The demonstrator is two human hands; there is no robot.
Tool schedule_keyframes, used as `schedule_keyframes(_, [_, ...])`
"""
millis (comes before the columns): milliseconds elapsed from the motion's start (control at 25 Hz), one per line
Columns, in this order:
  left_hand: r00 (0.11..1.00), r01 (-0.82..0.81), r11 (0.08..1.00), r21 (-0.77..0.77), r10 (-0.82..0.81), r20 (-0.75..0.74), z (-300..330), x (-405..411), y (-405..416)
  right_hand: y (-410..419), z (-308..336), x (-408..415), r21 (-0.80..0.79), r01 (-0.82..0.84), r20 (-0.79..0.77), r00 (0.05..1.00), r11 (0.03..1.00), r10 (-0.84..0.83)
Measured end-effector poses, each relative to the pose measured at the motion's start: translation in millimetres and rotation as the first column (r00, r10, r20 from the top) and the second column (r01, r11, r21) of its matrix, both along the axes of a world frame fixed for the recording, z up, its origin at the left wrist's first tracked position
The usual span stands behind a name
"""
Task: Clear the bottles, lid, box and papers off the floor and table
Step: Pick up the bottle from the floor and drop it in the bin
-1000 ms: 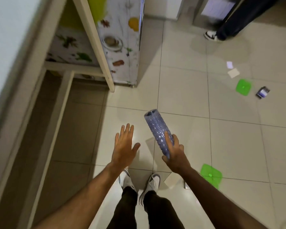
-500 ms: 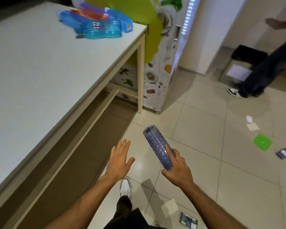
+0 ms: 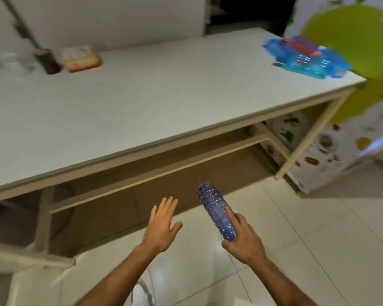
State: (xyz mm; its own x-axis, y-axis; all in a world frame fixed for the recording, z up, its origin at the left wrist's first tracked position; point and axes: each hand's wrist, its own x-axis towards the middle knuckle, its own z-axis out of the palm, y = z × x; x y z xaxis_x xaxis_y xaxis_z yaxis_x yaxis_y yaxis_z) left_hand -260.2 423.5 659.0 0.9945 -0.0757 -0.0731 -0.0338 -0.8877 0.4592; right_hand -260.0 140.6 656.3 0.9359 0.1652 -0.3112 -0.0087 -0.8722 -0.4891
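My right hand [image 3: 244, 238] grips the lower end of a ribbed purple plastic bottle [image 3: 216, 210], which points up and away over the floor. Left of it, my left hand [image 3: 161, 226] is held out flat with fingers spread and holds nothing. Ahead stands a long white table [image 3: 142, 102]. Several blue and purple plastic bottles [image 3: 305, 59] lie in a heap on its far right corner. At the far left of the tabletop lies a blurred pale box with an orange side [image 3: 81, 59].
A dark upright object [image 3: 49, 62] stands beside the box against the wall. A cabinet with fruit pictures and a big green circle [image 3: 341, 129] stands right of the table. The table's crossbar [image 3: 155, 175] runs low over a brown floor. A white scrap [image 3: 241, 302] lies by my feet.
The view has swung up and left from the floor to the whole tabletop. Both hands keep their pose, with the purple bottle still held in my right hand.
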Motion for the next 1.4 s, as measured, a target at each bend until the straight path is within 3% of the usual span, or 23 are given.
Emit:
schedule_keyframes(240, [0.942, -0.335, 0.942, -0.017, 0.336, 0.019, 16, -109, 140, 167, 8, -18, 0.014, -0.341, 0.040, 0.939, 0.940, 0.341])
schedule_keyframes(560, [0.753, -0.655, 0.756, -0.018, 0.654, 0.068, 23, -283, 353, 414, 19, -97, 0.017, -0.677, 0.067, 0.735, 0.735, 0.675])
schedule_keyframes(800, [0.566, -0.822, 0.569, -0.017, 0.820, 0.085, 23, -403, 453, 572, 27, -168, 0.017, -0.836, 0.067, 0.549, 0.549, 0.833])
schedule_keyframes(1040, [0.304, -0.950, 0.305, -0.073, 0.952, 0.030, 5, -488, 515, 700, 23, -212, 0.032, -0.946, 0.023, 0.323, 0.322, 0.946])
schedule_keyframes(1200, [0.202, -0.974, 0.202, -0.098, 0.979, 0.011, -9, -508, 562, 779, 17, -224, 0.025, -0.977, 0.006, 0.214, 0.214, 0.977])
schedule_keyframes(1400, [0.110, -0.989, 0.110, -0.094, 0.994, 0.006, -3, -502, 634, 876, 25, -212, 0.047, -0.986, -0.045, 0.160, 0.162, 0.986])
